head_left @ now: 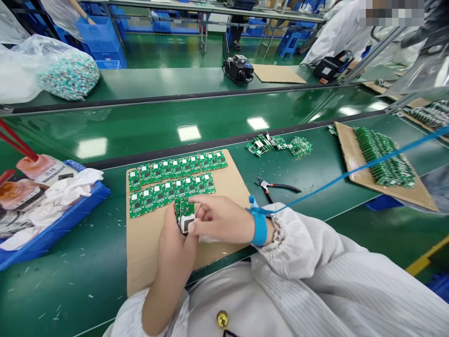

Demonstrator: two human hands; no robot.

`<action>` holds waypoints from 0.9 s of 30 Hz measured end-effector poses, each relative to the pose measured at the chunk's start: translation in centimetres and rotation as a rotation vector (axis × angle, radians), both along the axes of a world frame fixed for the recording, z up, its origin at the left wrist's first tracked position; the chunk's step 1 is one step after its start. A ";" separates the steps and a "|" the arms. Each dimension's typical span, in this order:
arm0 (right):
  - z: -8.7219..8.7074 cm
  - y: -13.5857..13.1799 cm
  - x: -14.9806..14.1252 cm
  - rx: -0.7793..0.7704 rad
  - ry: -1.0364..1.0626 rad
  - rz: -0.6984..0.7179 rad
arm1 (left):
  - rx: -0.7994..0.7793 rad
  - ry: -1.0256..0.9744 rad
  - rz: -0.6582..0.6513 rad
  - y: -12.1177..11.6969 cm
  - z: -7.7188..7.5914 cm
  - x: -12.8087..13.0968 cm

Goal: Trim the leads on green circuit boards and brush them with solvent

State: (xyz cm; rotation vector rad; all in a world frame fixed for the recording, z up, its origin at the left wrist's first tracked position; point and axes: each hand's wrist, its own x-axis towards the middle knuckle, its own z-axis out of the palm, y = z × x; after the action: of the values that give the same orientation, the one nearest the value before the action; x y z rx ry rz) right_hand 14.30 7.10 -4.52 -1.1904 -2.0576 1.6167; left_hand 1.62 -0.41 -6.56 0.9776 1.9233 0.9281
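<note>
Left grip [175, 243] is clamped around a small stack of green boards [185, 210], which sits in its palm just above the counter's near edge. Right grip [221, 220] comes in from the right, with thumb and fingers [201, 200] pinched on the same stack, a white part [185, 223] showing between them. The stack's long axis seems to point toward the counter's far edge, though the fingers hide much of it; the left palm lies closest beneath it. Beside it, a cardboard sheet [150, 252] carries two rows of boards [171, 182]. Cutters [270, 186] lie to the right, then loose boards [278, 145]. A blue tray [101, 192] sits near the left edge, and a second sheet [347, 150] of stacked boards [382, 157] lies farther right.
</note>
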 end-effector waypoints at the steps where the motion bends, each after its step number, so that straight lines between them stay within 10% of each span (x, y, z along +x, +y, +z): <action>1: -0.1 -0.6 -0.4 -0.005 0.029 0.002 | 0.010 0.108 -0.019 0.2 0.2 0.2; 27: -0.4 -0.2 0.1 -0.146 0.075 -0.084 | 0.082 -0.083 -0.213 -0.5 0.9 1.5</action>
State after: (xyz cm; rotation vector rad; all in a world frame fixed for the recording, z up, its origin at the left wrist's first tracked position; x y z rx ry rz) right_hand 14.44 6.90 -4.88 -1.2265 -1.8463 1.7681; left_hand 3.11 -0.93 -5.66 1.1486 1.6861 0.9144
